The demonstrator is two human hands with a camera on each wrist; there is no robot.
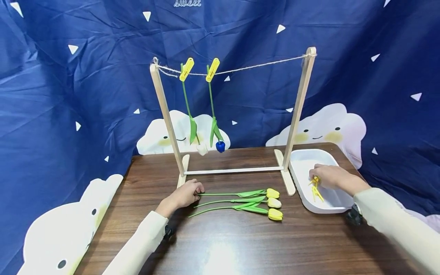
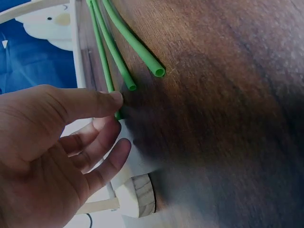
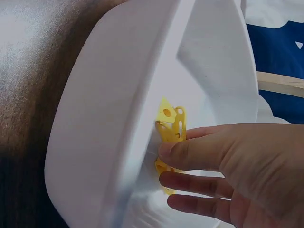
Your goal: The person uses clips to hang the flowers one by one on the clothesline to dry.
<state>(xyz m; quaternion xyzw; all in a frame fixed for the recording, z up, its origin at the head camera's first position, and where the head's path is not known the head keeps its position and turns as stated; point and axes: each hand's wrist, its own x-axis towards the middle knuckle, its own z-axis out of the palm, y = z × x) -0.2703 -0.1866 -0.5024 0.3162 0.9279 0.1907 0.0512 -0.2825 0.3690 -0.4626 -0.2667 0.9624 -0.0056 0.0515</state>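
Observation:
At the stem end of the farthest lying yellow tulip [image 1: 272, 193], my left hand [image 1: 185, 193] pinches the green stem [image 2: 104, 61] between thumb and fingers. A white tulip [image 1: 274, 203] and another yellow tulip [image 1: 275, 214] lie alongside it, heads to the right. Inside the white tray [image 3: 109, 109], thumb and index finger of my right hand [image 1: 328, 176] pinch a yellow clothespin [image 3: 178, 135]. More yellow clothespins [image 1: 317, 193] lie beside it, partly hidden by the fingers.
A wooden stand [image 1: 298, 110] carries a string [image 1: 261, 66]. From it hang a white tulip [image 1: 202, 149] and a blue tulip [image 1: 220, 146], head down, each under a yellow clothespin [image 1: 212, 70]. A white rod [image 1: 233, 170] joins the stand's feet. Behind hangs a blue cloth [image 1: 103, 95].

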